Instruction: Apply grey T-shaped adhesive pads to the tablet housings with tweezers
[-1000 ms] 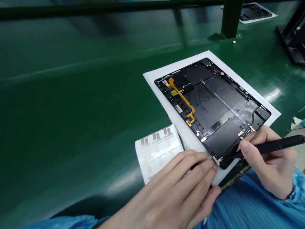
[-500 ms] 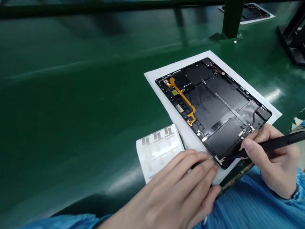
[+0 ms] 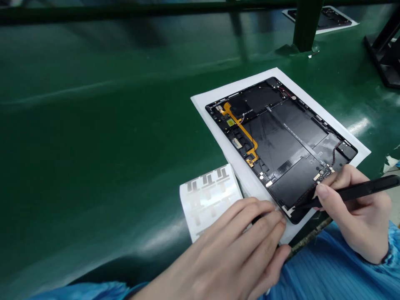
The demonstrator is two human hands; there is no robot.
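A black tablet housing (image 3: pixel 281 141) lies open on a white paper sheet (image 3: pixel 209 118), with an orange flex cable (image 3: pixel 240 129) across its upper left and a small circuit board (image 3: pixel 323 174) near its lower right. My right hand (image 3: pixel 353 212) grips black pointed tweezers (image 3: pixel 353 191), whose tip sits at the housing's lower corner. My left hand (image 3: pixel 228 250) rests with its fingertips on the paper close to that corner, holding nothing. Beneath those fingers lies part of a white label sheet (image 3: pixel 209 196) printed with grey T-shapes.
The green table (image 3: pixel 93 125) stretches left and ahead. A dark post (image 3: pixel 306 25) stands behind the housing, beside a black stand (image 3: pixel 383 50). Another housing on white paper (image 3: pixel 320 16) lies at the top right. Blue sleeves (image 3: pixel 328 271) show below.
The whole view has shifted slightly as my head moved. Both hands stay in nearly the same place, and the tweezers tip remains at the housing's corner.
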